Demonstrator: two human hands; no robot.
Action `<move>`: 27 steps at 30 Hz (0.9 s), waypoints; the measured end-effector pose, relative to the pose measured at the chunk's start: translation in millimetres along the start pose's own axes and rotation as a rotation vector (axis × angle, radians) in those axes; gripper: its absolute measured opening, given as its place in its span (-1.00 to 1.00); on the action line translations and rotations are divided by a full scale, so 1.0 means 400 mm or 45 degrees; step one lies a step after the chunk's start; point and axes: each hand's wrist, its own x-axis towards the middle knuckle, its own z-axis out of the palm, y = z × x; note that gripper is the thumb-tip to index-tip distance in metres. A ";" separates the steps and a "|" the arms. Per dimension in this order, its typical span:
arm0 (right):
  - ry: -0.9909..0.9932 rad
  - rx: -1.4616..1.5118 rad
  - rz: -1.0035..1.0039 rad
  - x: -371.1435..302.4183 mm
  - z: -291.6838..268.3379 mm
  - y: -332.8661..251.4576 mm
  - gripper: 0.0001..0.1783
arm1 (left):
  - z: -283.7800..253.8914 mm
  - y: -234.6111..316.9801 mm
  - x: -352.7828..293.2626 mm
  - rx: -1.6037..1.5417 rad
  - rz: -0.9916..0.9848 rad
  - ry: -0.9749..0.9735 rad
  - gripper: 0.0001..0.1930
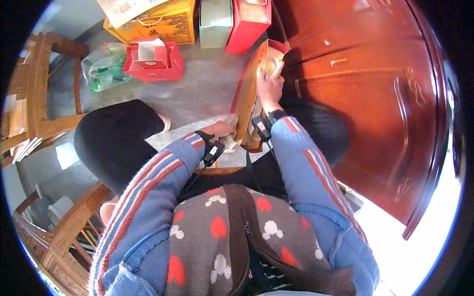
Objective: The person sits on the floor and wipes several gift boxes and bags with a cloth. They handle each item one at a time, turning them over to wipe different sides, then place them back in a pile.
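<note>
A long, shallow gold-coloured box (249,86) with red edges lies between my knees, slanting away toward the dark red cabinet. My right hand (270,90) reaches into its far half, thumb and fingers apart around a pale rounded object (272,65); whether it grips that object is unclear. Beside the box's near end, my left hand (220,129) has its fingers closed on crinkled clear plastic (230,122). The fingertips are partly hidden there. Pale pieces show inside the box near my right wrist.
A glossy red-brown cabinet (365,89) fills the right side. Ahead stand a red box (157,69), a yellow gift bag (170,28), a pale green box (216,24) and a tall red box (249,22). A clear plastic bag (104,69) lies left, near carved wooden furniture (37,93).
</note>
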 end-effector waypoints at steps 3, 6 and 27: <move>-0.123 0.055 0.037 0.019 -0.008 0.012 0.19 | 0.009 0.109 -0.128 -0.120 0.199 0.036 -0.49; -0.270 0.288 0.029 0.051 -0.007 0.050 0.21 | -0.018 0.191 -0.241 -0.167 0.406 0.007 -0.54; -0.509 0.780 -0.510 -0.324 -0.265 -0.118 -0.22 | 0.000 0.230 -0.447 -0.587 0.889 -0.405 0.01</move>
